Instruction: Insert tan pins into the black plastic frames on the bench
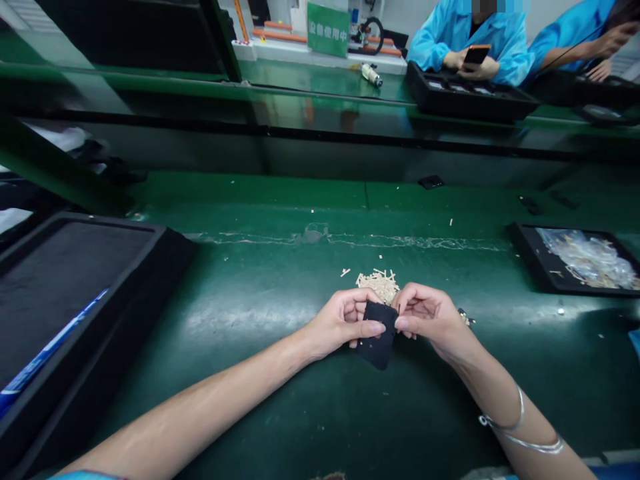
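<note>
Hands first, down close to the body: the left hand (345,323) and the right hand (430,317) meet over the green bench top (280,307), both pinching a small black square piece (379,335), thumb and forefinger of each closed on its upper edge, the lower corner hanging free just above the bench. Whether the right fingertips also hold one of the slivers I cannot tell. My read: a light, even pinch with the piece kept low would serve best, since anything dropped would be lost among the litter. Just beyond the knuckles sits a pile of pale slivers (379,283), almost touching the fingers, with strays scattered around. To the left, a large black tray (165,243) lies well apart, its near wall a hard edge for that forearm; to the right, a smaller black tray of clear film scraps (590,260) stands apart too. Between them, plenty of open green. Far off, across the raised rail (300,93), people in blue coats (475,33) work at their own trays.
</note>
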`<action>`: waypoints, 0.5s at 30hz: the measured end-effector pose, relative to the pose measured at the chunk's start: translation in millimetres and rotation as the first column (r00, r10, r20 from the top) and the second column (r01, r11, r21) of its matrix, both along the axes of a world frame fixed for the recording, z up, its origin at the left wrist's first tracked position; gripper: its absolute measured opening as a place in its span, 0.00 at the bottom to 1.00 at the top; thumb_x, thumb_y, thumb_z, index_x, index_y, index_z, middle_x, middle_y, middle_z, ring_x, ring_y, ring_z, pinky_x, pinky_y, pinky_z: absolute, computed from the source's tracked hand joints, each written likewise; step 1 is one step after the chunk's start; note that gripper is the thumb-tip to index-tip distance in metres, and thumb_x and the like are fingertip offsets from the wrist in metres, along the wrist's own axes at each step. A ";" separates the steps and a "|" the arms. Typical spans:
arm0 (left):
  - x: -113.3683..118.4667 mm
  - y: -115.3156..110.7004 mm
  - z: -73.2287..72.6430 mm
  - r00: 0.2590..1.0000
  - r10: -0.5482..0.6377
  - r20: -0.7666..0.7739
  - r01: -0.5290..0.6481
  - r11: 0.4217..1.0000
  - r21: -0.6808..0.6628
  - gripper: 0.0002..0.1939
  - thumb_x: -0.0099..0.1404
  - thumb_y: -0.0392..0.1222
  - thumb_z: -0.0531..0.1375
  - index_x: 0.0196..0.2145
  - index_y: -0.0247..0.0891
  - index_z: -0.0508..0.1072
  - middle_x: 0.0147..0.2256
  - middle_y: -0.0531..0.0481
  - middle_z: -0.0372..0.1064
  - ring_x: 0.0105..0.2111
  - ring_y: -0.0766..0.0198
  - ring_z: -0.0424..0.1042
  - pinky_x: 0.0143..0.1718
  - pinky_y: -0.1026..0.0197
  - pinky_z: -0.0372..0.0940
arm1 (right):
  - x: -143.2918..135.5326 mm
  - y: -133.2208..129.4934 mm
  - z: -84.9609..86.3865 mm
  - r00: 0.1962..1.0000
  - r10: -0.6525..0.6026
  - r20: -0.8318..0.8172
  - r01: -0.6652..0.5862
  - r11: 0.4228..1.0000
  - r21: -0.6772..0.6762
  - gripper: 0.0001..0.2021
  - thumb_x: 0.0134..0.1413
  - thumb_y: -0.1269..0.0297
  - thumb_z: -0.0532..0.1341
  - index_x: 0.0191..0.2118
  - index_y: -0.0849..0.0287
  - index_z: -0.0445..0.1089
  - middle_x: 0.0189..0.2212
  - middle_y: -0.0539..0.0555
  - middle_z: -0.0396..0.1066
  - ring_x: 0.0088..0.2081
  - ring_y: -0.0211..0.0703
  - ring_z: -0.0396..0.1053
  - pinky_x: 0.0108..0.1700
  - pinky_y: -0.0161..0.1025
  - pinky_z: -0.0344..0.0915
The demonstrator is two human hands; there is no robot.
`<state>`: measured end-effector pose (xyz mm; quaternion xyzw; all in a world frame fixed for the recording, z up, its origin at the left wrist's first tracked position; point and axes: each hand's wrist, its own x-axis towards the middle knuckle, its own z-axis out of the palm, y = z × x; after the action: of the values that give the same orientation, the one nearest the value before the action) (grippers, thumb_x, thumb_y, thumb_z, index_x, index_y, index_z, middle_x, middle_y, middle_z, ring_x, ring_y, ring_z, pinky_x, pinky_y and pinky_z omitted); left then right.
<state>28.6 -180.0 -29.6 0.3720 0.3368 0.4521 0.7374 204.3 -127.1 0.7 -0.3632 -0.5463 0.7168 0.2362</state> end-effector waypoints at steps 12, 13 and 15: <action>11.5 -17.8 9.7 0.814 0.367 -0.451 -0.145 0.879 0.455 0.25 0.56 0.42 0.62 0.50 0.39 0.60 0.37 0.49 0.67 0.31 0.66 0.64 0.29 0.65 0.59 | -0.2 -12.8 -3.9 0.988 -0.143 -0.063 0.154 0.962 0.226 0.07 0.42 0.68 0.68 0.25 0.59 0.69 0.22 0.48 0.67 0.22 0.32 0.62 0.22 0.29 0.59; 12.5 -19.8 9.1 0.772 0.405 -0.490 -0.127 0.854 0.505 0.29 0.55 0.43 0.63 0.52 0.40 0.59 0.40 0.47 0.66 0.32 0.65 0.64 0.29 0.65 0.60 | -0.9 -14.8 -3.7 0.986 -0.153 -0.067 0.165 0.952 0.258 0.06 0.43 0.68 0.68 0.25 0.59 0.69 0.23 0.48 0.67 0.23 0.32 0.62 0.23 0.30 0.59; 14.1 -21.8 7.0 0.717 0.447 -0.536 -0.097 0.824 0.558 0.33 0.53 0.43 0.64 0.54 0.40 0.57 0.45 0.46 0.65 0.33 0.63 0.65 0.30 0.64 0.61 | -2.5 -17.9 -3.7 0.984 -0.161 -0.074 0.175 0.940 0.292 0.05 0.43 0.69 0.67 0.25 0.58 0.70 0.23 0.48 0.67 0.23 0.32 0.62 0.24 0.30 0.60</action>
<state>42.7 -201.8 -22.5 0.6229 0.4957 0.4728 0.3776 201.8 -145.0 -3.1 -0.3513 -0.6089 0.6124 0.3617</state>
